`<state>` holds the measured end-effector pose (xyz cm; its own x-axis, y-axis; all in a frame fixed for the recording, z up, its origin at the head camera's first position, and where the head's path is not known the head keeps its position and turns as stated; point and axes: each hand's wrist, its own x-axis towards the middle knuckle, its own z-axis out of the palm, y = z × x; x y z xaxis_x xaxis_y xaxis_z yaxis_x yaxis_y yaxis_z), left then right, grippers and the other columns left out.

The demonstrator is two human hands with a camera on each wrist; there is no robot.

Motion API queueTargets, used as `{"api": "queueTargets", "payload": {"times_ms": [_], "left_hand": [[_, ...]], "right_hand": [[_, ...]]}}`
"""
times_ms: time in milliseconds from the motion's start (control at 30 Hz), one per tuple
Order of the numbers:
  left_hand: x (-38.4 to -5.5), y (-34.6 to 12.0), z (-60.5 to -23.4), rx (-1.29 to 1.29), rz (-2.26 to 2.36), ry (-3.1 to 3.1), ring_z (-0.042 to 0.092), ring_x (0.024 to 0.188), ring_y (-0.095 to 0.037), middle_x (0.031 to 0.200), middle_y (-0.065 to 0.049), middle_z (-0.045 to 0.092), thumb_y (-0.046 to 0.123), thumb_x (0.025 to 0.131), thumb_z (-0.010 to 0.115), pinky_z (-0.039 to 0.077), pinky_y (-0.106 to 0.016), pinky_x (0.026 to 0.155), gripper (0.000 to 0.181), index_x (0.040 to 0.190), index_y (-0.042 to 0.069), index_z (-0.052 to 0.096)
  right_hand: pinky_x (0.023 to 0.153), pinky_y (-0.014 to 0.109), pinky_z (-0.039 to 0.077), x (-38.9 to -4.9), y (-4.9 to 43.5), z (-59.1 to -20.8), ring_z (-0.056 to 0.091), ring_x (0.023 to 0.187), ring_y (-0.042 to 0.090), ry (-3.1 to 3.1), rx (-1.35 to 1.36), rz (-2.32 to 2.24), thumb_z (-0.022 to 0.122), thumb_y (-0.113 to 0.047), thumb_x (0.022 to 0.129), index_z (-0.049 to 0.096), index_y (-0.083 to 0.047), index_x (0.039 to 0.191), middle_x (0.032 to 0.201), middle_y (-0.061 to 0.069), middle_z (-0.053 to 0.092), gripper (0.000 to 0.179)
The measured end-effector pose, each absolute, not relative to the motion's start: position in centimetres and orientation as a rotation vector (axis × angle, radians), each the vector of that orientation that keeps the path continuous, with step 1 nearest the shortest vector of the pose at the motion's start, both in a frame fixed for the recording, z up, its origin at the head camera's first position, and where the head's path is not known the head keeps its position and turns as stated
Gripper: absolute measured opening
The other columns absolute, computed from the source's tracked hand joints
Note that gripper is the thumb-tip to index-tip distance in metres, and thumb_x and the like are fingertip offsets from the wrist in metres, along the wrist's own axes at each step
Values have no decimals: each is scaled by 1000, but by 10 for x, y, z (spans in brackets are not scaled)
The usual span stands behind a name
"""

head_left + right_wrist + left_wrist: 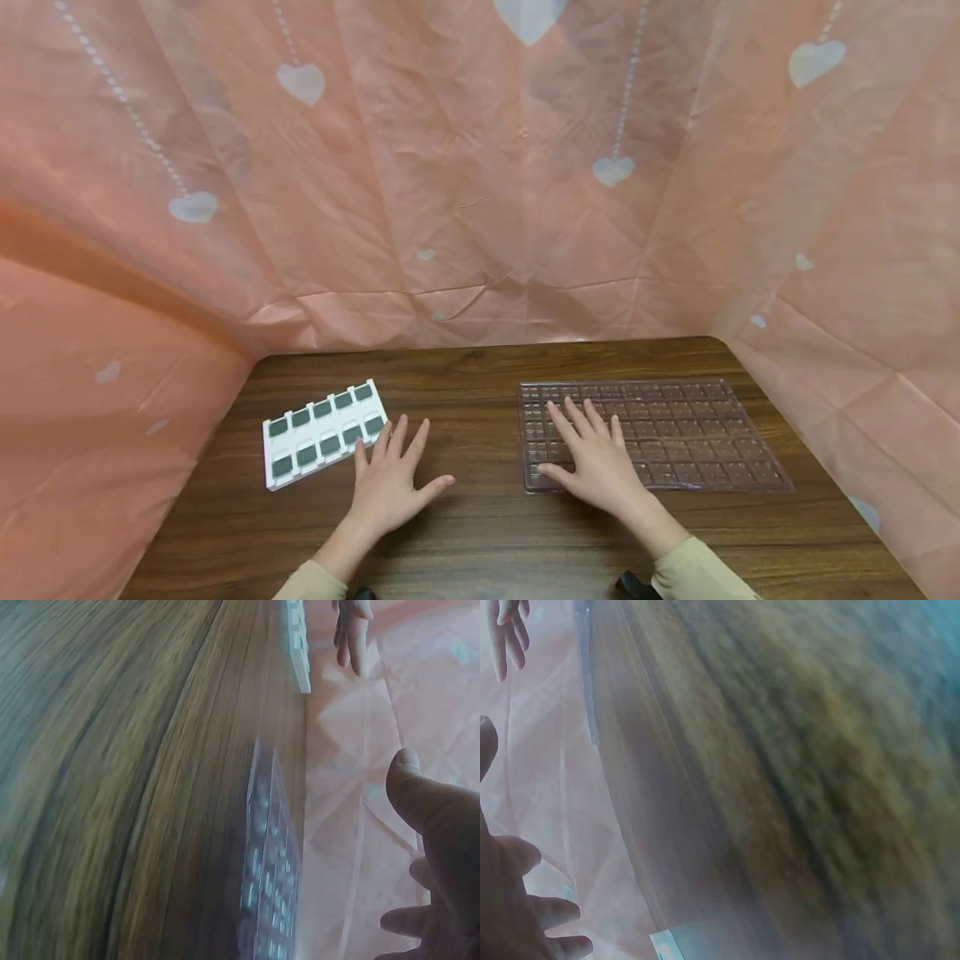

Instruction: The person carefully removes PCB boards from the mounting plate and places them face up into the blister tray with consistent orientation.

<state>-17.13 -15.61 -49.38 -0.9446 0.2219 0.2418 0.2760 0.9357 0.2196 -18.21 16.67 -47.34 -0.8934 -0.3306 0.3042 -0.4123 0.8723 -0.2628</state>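
Observation:
A white tray (321,433) with two rows of dark grey square pieces lies at the left of the table. My left hand (392,486) is spread by its right end, fingers straight, holding nothing. On the right lies a clear plastic tray (705,429) divided into many small square compartments. Over the left part of that tray my right hand (600,462) is spread with straight fingers and nothing in it. In the right wrist view the hand (450,847) appears raised above the clear tray (270,877). The left wrist view shows the left hand's fingers (555,911) apart.
Both trays rest on a dark wood-grain table (465,533). Pink cloth (480,167) printed with white hearts hangs behind the table and along both sides. Beige sleeves (701,571) cover the forearms, with black objects partly visible near the wrists.

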Motion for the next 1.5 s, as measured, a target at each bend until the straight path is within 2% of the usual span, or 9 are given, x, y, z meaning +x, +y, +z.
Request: {"api": "queueTargets", "payload": {"times_ms": [567,833,1067,1367,1500], "left_hand": [[-173,-177,-488,-277,-418,-2654,52,121,-41,135,-18,57,66,79,68,28,-71,104,85,142,9,55],[-174,-191,-486,-222,-476,-2614,52,119,-40,134,-18,57,62,78,72,37,-64,98,85,141,8,55],[-178,-207,-483,-248,-508,-2572,59,111,-42,127,-20,62,56,77,77,51,-60,87,82,137,3,56],[-180,-227,-477,-181,-579,-2634,63,106,-40,117,-22,65,47,79,80,56,-57,81,79,137,1,55],[-183,-238,-475,-125,-582,-2667,65,97,-35,110,-21,67,47,80,78,56,-55,73,77,136,0,56]], "right_hand": [[108,73,28,-187,132,-476,38,135,45,-2695,617,605,76,-50,82,44,-11,150,144,21,48,85],[105,64,40,-190,120,-479,47,127,46,-2610,642,637,78,-44,82,47,-8,147,139,22,52,80],[94,58,52,-193,110,-481,54,119,42,-2594,636,703,79,-41,82,48,-7,146,135,21,55,79],[94,55,52,-196,95,-480,55,120,39,-2634,608,817,78,-37,85,51,-7,144,134,18,56,72],[87,53,56,-197,89,-482,57,116,38,-2628,606,814,78,-38,85,52,-9,143,132,16,58,70]]}}
